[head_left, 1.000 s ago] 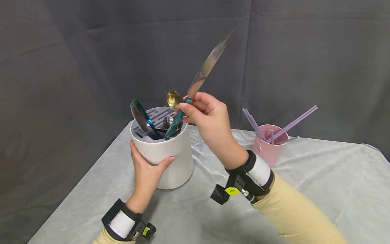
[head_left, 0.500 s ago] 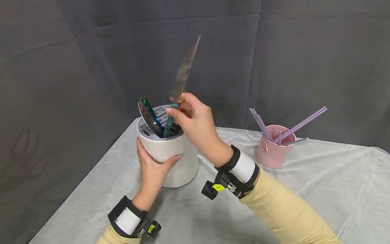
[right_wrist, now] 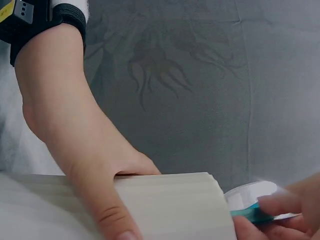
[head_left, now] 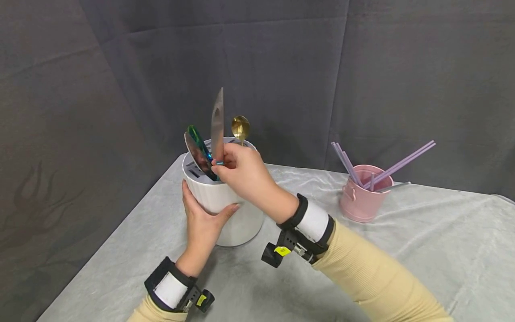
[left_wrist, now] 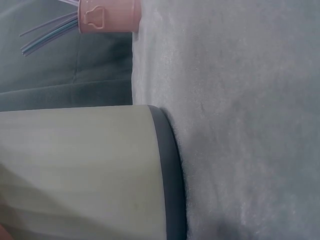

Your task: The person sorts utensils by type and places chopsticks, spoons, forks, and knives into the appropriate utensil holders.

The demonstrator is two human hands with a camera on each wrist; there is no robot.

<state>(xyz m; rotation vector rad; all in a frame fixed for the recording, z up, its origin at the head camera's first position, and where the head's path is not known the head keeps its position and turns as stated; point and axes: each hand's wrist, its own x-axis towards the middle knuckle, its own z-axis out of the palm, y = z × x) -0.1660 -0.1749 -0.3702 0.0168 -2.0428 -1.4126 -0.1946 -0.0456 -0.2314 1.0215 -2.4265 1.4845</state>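
My right hand point(head_left: 247, 174) pinches a knife point(head_left: 217, 127) by its teal handle, blade pointing up. Most of the handle is hidden by my fingers and the slotted grey top of a white utensil holder point(head_left: 239, 226). Around the holder's near left side, my left hand point(head_left: 202, 228) grips with the thumb across the front. A silver serrated-edged utensil point(head_left: 198, 154) and a green-blue utensil point(head_left: 197, 138) lean out at the left. Behind my right hand a gold spoon point(head_left: 240, 127) stands bowl up. The right wrist view shows the teal handle point(right_wrist: 252, 214) at the holder's rim.
A pink bucket point(head_left: 360, 205) with several purple straws point(head_left: 398, 164) and a grey stick point(head_left: 394, 186) stands to the right on the pale cloth-covered table point(head_left: 434, 241). A dark curtain point(head_left: 281, 67) hangs behind.
My right hand has moved left and down with the knife, whose blade has swung from a rightward lean to nearly upright. The handle has sunk into the holder's top. My left hand keeps its grip.
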